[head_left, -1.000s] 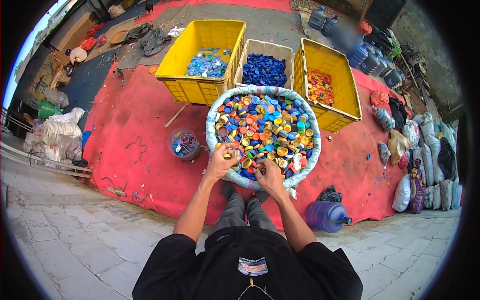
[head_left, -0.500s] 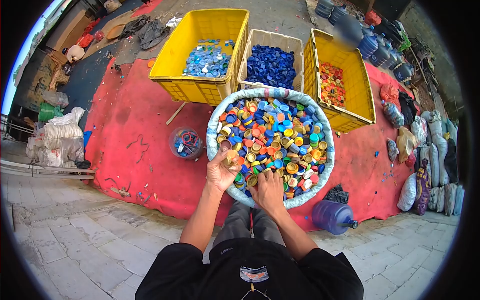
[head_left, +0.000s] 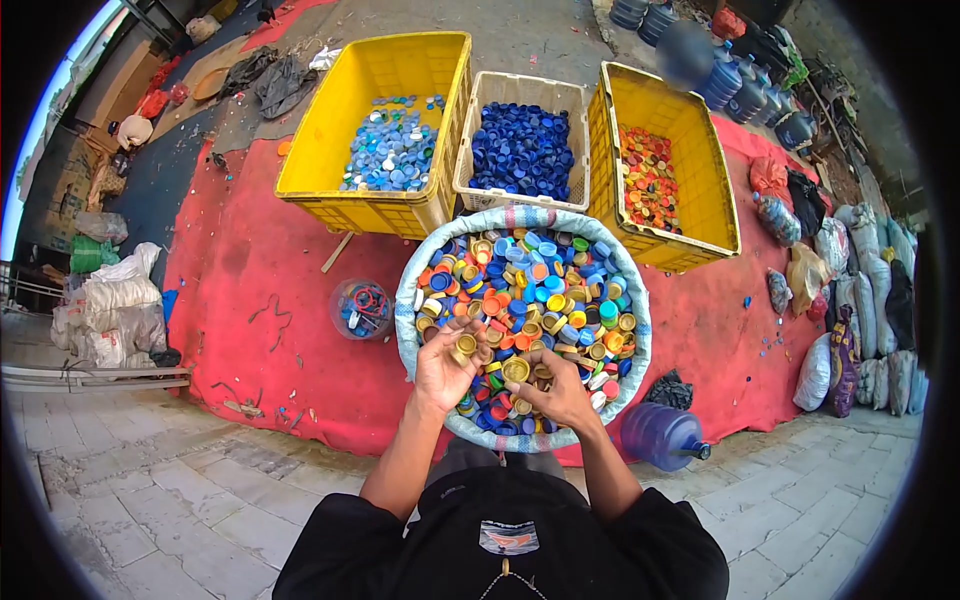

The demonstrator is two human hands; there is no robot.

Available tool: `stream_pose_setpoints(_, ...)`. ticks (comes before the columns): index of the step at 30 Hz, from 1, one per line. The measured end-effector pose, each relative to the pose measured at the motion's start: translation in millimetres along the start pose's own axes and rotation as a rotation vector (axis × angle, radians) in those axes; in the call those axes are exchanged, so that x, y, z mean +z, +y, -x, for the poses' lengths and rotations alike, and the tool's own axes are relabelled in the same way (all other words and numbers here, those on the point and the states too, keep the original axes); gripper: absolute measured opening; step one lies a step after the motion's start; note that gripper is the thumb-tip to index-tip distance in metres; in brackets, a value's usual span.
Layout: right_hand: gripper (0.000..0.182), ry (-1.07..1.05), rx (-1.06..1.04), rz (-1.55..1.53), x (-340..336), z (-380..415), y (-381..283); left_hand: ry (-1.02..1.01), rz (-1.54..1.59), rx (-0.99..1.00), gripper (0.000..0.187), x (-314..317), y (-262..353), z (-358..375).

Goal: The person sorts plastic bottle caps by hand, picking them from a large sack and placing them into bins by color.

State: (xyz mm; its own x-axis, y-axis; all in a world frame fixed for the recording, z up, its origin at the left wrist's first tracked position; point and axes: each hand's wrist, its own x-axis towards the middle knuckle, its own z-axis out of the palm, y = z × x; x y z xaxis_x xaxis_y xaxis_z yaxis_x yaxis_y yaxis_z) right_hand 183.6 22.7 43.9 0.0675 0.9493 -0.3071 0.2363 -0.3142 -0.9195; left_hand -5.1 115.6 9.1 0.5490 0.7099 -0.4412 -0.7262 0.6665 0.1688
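A round sack (head_left: 407, 320) with a rolled, pale blue rim stands in front of me, full of mixed plastic bottle caps (head_left: 550, 285). Over its near left side, my left hand (head_left: 442, 375) is curled palm-up around gold bottle caps, one of which (head_left: 466, 345) shows at the fingers; how many it holds is hidden. Close beside it, my right hand (head_left: 562, 392) pinches another gold bottle cap (head_left: 516, 370) between thumb and fingers, just above the pile.
Behind the sack stand a yellow crate (head_left: 330, 207) with light blue caps, a white crate (head_left: 465, 170) with dark blue caps and a yellow crate (head_left: 705, 165) with red and orange caps. A clear tub (head_left: 345, 325) sits left, a water jug (head_left: 662, 436) right.
My right hand has come up from the pile with a gold bottle cap in its fingers. My left hand has stayed near the left rim, its fingers more curled. The view has tilted slightly.
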Motion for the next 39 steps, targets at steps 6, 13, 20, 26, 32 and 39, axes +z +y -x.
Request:
stream_pose_setpoints(6, 0.05, -0.083, -0.119, -1.415, -36, -4, 24, -0.031, -0.05, -0.119, 0.034, 34, -37, -24)
stream_pose_setpoints(13, 0.06, 0.353, -0.176, -1.677, -81, 30, 53, -0.029, 0.039, -0.385, 0.046, 78, -115, -63)
stream_pose_setpoints(20, 0.059, 0.796, -0.026, -1.497, -143, 32, 79, 0.186, -0.154, -0.46, 0.03, 129, -184, -136)
stream_pose_setpoints(26, 0.012, 0.457, -0.557, -1.467, -278, -86, 63, -0.209, -0.136, -0.301, 0.096, 254, -176, -221)
stream_pose_setpoints(32, 0.067, 0.842, -0.272, -1.058, -268, -70, 58, -0.177, -0.483, -0.043, 0.064, 235, -113, -180)
stream_pose_setpoints(39, 0.043, 0.916, -0.035, -0.23, -165, 5, 114, 0.092, -0.766, 0.233, 0.024, 91, -76, -83)
